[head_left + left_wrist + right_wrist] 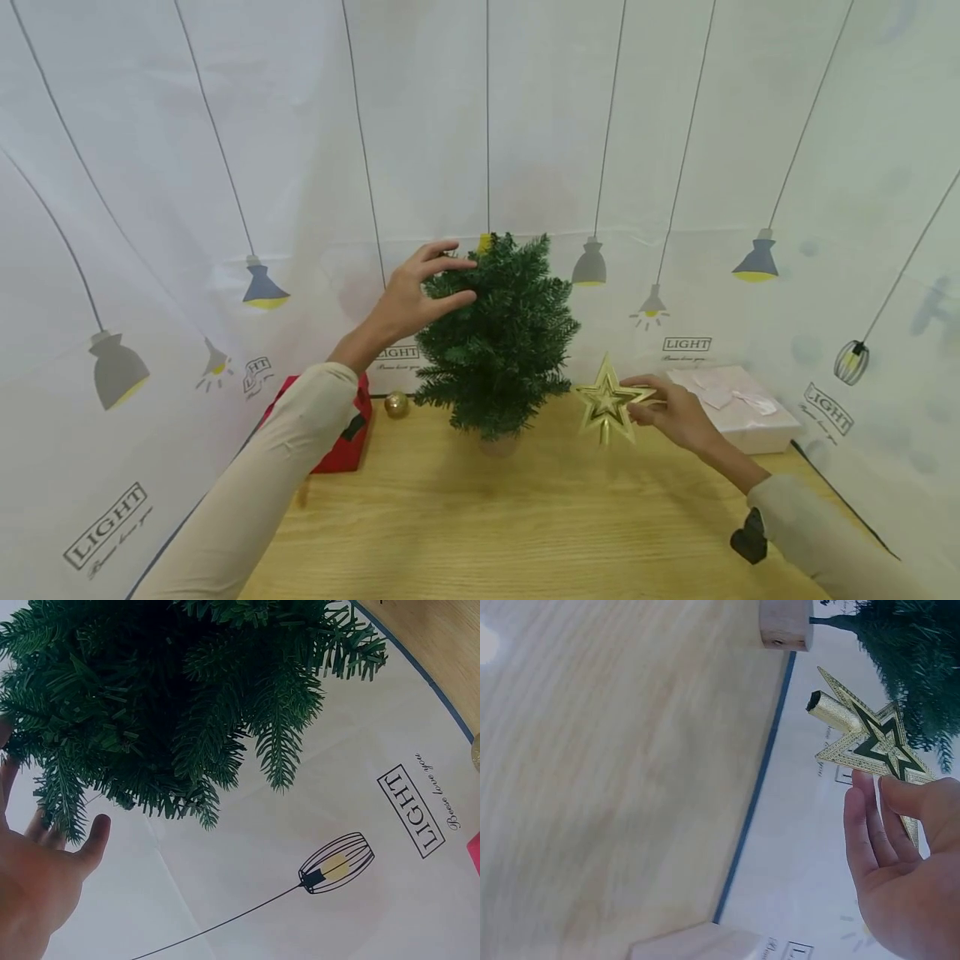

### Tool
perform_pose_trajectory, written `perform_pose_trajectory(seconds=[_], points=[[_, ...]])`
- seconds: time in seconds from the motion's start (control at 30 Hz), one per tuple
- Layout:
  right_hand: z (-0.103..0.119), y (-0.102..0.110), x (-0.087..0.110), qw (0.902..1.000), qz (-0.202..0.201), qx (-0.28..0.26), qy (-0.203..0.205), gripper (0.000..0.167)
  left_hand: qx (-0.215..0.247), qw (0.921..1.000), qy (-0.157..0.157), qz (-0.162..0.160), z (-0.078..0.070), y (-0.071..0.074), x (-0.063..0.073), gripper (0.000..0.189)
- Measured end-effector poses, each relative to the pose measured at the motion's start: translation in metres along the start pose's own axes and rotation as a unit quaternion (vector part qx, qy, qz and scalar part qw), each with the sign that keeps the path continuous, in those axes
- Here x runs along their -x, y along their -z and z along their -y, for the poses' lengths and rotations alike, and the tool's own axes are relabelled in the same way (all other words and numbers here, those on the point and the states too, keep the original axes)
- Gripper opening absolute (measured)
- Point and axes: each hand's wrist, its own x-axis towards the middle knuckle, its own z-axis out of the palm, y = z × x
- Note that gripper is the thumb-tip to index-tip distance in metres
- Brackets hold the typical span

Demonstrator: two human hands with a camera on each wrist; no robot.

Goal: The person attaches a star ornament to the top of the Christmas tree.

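A small green artificial Christmas tree (501, 350) stands upright on a round wooden base (784, 626) at the back of the table. My left hand (420, 287) is at the tree's upper left, fingers and thumb spread beside the top branches. In the left wrist view, branch tips overlap the fingers of that hand (45, 877). To the right of the tree, my right hand (675, 412) pinches a gold star tree topper (606, 402) by one point. The star is held up with its hollow socket (832, 711) showing in the right wrist view.
A gold ball ornament (396, 405) lies left of the tree on the wooden table (480, 533). Behind my left forearm is a red bag or box (352, 442). A pale pink gift box (738, 404) with a bow sits at the right. Lamp-printed white cloth (420, 125) surrounds the table.
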Motion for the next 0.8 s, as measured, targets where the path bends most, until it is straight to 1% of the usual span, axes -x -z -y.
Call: perform_pose_trajectory(seconds=[0.23, 0.4, 0.63, 0.8], points=[[0.014, 0.013, -0.009, 0.9997, -0.004, 0.025, 0.001, 0.042, -0.002, 1.0, 0.001, -0.002, 0.001, 0.0, 0.001, 0.047], [0.021, 0.02, -0.016, 0.9997, -0.001, 0.026, -0.001, 0.042, -0.001, 1.0, -0.001, -0.005, 0.001, 0.0, 0.001, 0.047], [0.032, 0.034, -0.022, 0.9991, -0.003, 0.042, -0.011, 0.042, -0.005, 1.0, 0.001, 0.002, 0.0, 0.001, 0.002, 0.048], [0.041, 0.047, -0.026, 0.9983, -0.01, 0.058, -0.004, 0.042, -0.006, 1.0, 0.003, 0.005, 0.0, 0.0, 0.002, 0.048]])
